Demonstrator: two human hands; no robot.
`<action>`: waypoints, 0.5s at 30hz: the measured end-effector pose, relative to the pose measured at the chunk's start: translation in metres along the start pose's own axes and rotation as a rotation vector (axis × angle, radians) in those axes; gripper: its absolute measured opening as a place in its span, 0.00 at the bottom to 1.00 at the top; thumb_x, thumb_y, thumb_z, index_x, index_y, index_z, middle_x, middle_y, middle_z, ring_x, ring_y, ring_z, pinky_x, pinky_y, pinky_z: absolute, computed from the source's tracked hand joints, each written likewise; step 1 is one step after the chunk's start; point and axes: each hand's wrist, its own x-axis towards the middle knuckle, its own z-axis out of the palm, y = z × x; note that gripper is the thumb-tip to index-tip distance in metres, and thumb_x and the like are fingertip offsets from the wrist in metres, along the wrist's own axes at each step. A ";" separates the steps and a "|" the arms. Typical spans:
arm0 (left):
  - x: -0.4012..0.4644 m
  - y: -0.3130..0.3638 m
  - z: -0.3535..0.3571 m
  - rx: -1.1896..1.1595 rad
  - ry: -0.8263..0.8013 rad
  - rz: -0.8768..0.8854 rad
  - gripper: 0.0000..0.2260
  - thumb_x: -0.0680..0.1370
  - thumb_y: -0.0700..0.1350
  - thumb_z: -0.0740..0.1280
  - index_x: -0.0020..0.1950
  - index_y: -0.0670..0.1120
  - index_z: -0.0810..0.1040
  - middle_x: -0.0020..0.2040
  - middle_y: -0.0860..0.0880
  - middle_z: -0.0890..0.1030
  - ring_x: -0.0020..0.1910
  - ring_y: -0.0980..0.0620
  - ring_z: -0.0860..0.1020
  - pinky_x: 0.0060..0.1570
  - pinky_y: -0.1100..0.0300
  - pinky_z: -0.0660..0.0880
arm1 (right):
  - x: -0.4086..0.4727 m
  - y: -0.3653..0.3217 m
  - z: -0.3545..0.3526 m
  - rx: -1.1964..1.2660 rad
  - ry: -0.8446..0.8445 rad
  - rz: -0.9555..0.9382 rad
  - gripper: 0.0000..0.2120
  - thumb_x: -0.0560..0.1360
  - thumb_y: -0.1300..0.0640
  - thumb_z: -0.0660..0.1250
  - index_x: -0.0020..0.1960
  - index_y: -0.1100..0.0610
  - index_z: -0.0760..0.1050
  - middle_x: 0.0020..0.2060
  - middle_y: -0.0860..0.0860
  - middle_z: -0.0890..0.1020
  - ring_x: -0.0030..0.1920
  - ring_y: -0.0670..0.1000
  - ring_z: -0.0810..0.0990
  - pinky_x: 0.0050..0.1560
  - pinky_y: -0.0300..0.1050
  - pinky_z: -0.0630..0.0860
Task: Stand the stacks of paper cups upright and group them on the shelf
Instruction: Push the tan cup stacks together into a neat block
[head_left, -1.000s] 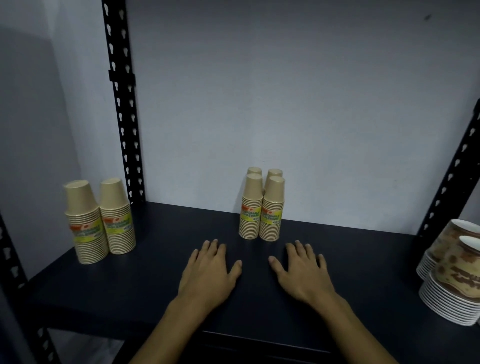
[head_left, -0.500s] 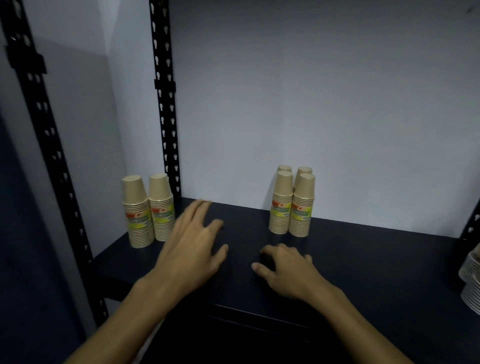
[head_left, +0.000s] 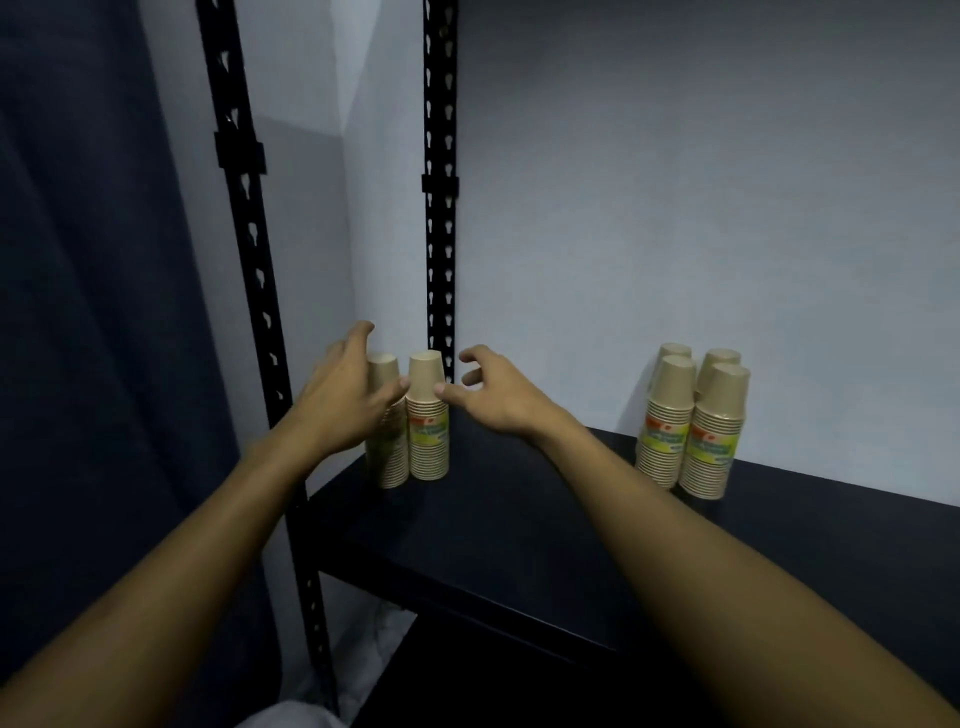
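Two upright tan paper-cup stacks at the shelf left end; four more stacks grouped upright, well apart rightward.

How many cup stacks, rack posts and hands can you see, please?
Cup stacks: 6, a left pair and a right group of four
Rack posts: 2
Hands: 2
Total: 10

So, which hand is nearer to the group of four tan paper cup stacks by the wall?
Right. The right hand is nearer the four-stack group; the left hand lies beyond it, at the pair by the post.
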 end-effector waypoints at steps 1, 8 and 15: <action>0.001 -0.001 0.004 -0.079 -0.025 -0.041 0.35 0.80 0.53 0.68 0.81 0.47 0.52 0.77 0.37 0.66 0.72 0.38 0.70 0.67 0.42 0.70 | 0.006 -0.002 0.006 0.020 0.005 0.002 0.35 0.78 0.49 0.70 0.79 0.58 0.59 0.74 0.59 0.70 0.71 0.58 0.72 0.70 0.53 0.72; 0.003 -0.033 0.039 -0.334 -0.096 -0.221 0.37 0.76 0.51 0.75 0.78 0.45 0.59 0.70 0.42 0.75 0.66 0.40 0.76 0.65 0.43 0.73 | 0.016 0.026 0.035 0.160 -0.050 0.008 0.35 0.75 0.54 0.74 0.77 0.58 0.62 0.68 0.58 0.77 0.67 0.56 0.77 0.65 0.52 0.76; 0.006 -0.042 0.060 -0.428 -0.126 -0.190 0.33 0.70 0.56 0.77 0.70 0.45 0.73 0.64 0.45 0.80 0.61 0.46 0.79 0.65 0.42 0.75 | 0.009 0.057 0.031 0.245 0.035 -0.029 0.29 0.73 0.58 0.76 0.71 0.54 0.70 0.61 0.53 0.81 0.63 0.52 0.79 0.66 0.55 0.77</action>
